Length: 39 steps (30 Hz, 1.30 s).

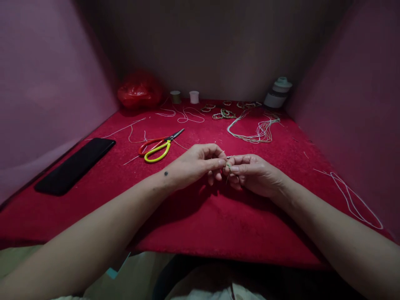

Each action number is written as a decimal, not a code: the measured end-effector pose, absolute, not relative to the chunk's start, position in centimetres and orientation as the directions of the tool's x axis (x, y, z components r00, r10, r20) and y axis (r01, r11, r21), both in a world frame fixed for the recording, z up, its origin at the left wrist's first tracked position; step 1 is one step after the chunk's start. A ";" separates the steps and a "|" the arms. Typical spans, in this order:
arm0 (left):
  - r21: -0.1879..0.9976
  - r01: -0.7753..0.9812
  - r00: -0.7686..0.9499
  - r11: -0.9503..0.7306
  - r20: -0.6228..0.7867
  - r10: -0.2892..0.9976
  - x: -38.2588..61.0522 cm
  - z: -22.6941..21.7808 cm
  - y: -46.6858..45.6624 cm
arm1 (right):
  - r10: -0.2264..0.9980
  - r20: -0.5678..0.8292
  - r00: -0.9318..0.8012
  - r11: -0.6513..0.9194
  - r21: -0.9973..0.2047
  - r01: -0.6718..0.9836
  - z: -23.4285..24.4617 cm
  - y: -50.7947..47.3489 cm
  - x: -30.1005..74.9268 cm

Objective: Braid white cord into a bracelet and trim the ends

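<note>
Above the front half of a red-covered table, my left hand and my right hand meet fingertip to fingertip. Between them is a small piece of green and white braided cord, pinched by the thumb and fingers of both hands. Fingers cover most of it, so its full shape is hidden. A short dark end hangs below it. To the left of my left hand lie scissors with one red and one yellow handle, blades pointing away to the right.
A black phone lies at left. Along the back are a red plastic bag, a green thread spool, a white spool and a bottle. Braided loops, a cord bundle and loose white cord lie about. Walls enclose the sides.
</note>
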<state>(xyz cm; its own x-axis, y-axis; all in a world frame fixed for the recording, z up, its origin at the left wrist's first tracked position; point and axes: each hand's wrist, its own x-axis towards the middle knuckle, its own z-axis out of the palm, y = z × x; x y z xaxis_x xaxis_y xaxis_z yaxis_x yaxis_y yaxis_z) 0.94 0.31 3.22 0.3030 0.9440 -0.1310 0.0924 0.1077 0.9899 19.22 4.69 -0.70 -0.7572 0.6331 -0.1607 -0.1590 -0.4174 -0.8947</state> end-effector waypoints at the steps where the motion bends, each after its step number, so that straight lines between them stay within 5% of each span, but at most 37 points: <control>1: 0.989 0.105 0.309 0.103 -0.131 0.942 0.8 3.3 0.3 | 0.630 -0.170 -0.758 -0.425 -0.892 -0.154 -0.7 4.7 19.2; 10: 0.978 0.208 0.306 0.032 -0.096 0.947 0.2 3.1 0.5 | 0.625 -0.114 -0.772 -0.359 -0.920 -0.155 -0.9 4.6 19.3; 24: 0.962 -0.067 0.274 0.264 -0.237 0.932 -0.2 2.6 0.7 | 0.672 -0.150 -0.725 -0.404 -0.895 -0.189 -0.8 4.7 19.1; 39: 0.987 0.095 0.280 0.129 -0.151 0.948 -0.1 2.2 0.6 | 0.733 -0.131 -0.668 -0.379 -0.893 -0.241 -0.9 4.5 18.5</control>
